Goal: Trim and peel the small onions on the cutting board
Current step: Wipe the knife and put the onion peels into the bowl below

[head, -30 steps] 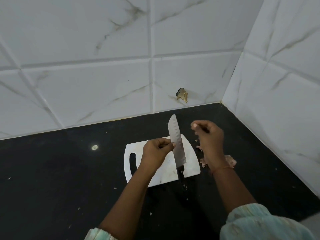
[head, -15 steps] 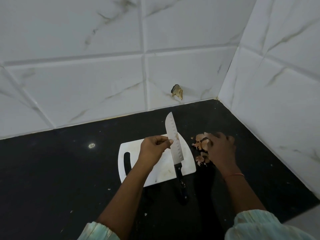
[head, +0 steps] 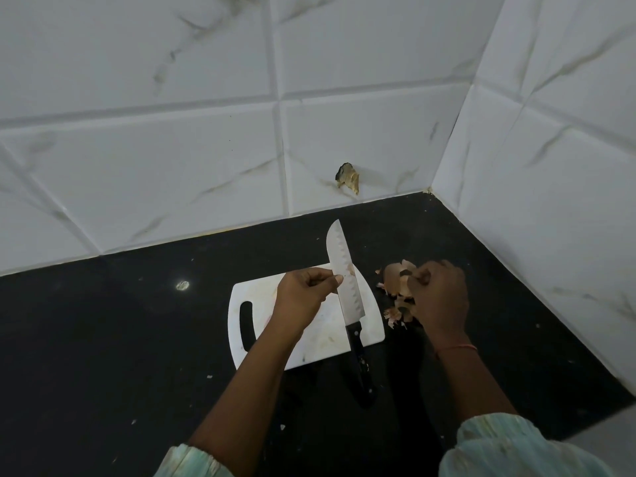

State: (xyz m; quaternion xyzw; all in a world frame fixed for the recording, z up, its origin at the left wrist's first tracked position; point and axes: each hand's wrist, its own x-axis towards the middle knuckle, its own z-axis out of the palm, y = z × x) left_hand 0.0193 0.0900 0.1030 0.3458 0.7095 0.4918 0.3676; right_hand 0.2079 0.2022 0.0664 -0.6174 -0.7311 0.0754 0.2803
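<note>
While the left hand (head: 303,297) pinches the knife (head: 346,290) blade above the cutting board (head: 327,342), right hand (head: 438,297) curls onto onion skins (head: 395,280) on the counter (head: 137,339); no onion visible; peeling seemingly finished.

The table (head: 103,339) was a black, glossy slab running into a corner of white tiled walls. A white cutting board (head: 309,335) lay on it toward the far right corner, handle slot to the left. Just beside the board's right edge lay a loose heap of papery onion skins (head: 395,280). Pale crumbs (head: 209,376) were scattered over the near part of the table.
</note>
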